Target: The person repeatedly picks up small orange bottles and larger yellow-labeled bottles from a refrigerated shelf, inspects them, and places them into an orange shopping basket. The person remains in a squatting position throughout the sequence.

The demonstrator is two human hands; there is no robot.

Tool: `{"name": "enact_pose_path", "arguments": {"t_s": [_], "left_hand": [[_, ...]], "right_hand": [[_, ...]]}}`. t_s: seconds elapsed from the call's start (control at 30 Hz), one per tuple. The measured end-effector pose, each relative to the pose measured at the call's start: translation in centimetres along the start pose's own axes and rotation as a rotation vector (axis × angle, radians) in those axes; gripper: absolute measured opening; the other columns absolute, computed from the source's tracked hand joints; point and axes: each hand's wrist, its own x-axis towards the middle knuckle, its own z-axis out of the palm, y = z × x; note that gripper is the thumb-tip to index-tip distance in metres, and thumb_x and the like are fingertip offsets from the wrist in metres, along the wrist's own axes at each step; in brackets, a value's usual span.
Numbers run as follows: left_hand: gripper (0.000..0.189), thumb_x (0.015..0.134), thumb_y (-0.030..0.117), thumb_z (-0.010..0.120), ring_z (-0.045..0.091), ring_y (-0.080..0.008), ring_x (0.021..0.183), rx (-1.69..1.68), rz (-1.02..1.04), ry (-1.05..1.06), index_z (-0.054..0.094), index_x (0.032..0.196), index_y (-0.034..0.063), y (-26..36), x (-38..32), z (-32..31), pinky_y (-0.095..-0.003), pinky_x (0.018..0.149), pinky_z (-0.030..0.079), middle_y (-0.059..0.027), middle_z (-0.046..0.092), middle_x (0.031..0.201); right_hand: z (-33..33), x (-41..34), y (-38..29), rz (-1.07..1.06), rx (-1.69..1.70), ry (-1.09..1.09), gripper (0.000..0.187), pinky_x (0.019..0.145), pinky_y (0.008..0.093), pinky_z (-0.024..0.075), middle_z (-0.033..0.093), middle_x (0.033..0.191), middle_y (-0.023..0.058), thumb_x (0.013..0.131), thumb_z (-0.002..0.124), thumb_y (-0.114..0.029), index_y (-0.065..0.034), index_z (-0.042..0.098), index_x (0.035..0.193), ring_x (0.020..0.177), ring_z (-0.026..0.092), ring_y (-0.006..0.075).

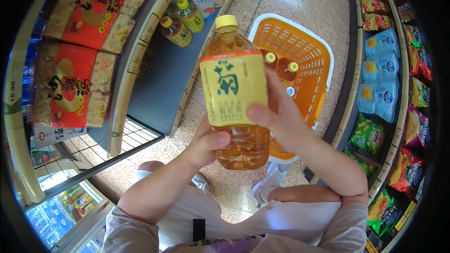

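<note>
Both hands hold a large plastic bottle of amber tea [235,95] with a yellow cap and yellow label, nearly upright in the picture before my knees. My left hand [212,144] grips its lower left side, thumb on the clear plastic below the label. My right hand [281,112] wraps its right side, thumb on the label; the fingers of both hands are partly hidden behind the bottle. Beyond my right hand, an orange plastic basket [299,35] with a white rim stands on the floor, with several yellow- or white-capped bottles [288,68] inside.
At the left, a grey shelf [158,88] bears smaller tea bottles [190,15] and other drinks; red-wrapped snack packs [74,84] lie on a higher shelf. A wire rack [105,140] adjoins it. Shelves of chip bags [379,70] line the right. My shoe [269,182] is beside the basket.
</note>
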Motion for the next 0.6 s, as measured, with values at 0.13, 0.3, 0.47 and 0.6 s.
{"name": "enact_pose_path", "arguments": {"t_s": [0.13,0.3,0.47,0.6], "left_hand": [[0.099,0.082,0.05,0.081,0.059,-0.0269,0.134,0.114,0.092,-0.027,0.038,0.156,-0.0016,-0.1,-0.2,-0.7,-0.0418,0.114,0.046,-0.0161,0.06,0.145],[0.088,0.094,0.048,0.075,0.055,-0.0241,0.138,0.011,0.061,0.037,0.036,0.158,0.0015,-0.9,0.2,-0.4,-0.0408,0.117,0.043,-0.0132,0.058,0.148],[0.08,0.097,0.038,0.074,0.056,-0.0234,0.137,0.069,0.037,0.019,0.036,0.158,0.0019,-0.3,0.6,-0.6,-0.0405,0.116,0.043,-0.0129,0.057,0.149],[0.083,0.095,0.038,0.075,0.055,-0.0234,0.137,0.1,0.053,-0.016,0.036,0.158,0.0011,-0.1,0.8,-0.7,-0.0405,0.117,0.043,-0.0133,0.057,0.149]], "right_hand": [[0.2,-0.6,1.7,-0.042,0.27,-0.046,0.071,0.11,0.0328,0.0478,0.059,0.143,0.0097,0.1,0.075,-0.018,-0.0014,0.035,0.157,0.126,0.061,0.0152],[-0.6,-0.8,2.8,0.085,0.322,0.007,0.058,0.107,0.0328,0.0488,0.064,0.136,0.0084,0.105,0.068,-0.026,-0.0013,0.044,0.152,0.125,0.06,0.0147],[-0.8,-0.9,3.6,0.052,0.296,0.029,0.059,0.107,0.0333,0.0489,0.064,0.136,0.0083,0.105,0.068,-0.026,-0.0008,0.043,0.152,0.123,0.061,0.0144],[-0.9,-1.2,3.7,0.001,0.251,-0.004,0.059,0.107,0.0332,0.0485,0.064,0.136,0.0084,0.105,0.068,-0.026,-0.0009,0.043,0.152,0.124,0.06,0.0141]]}}
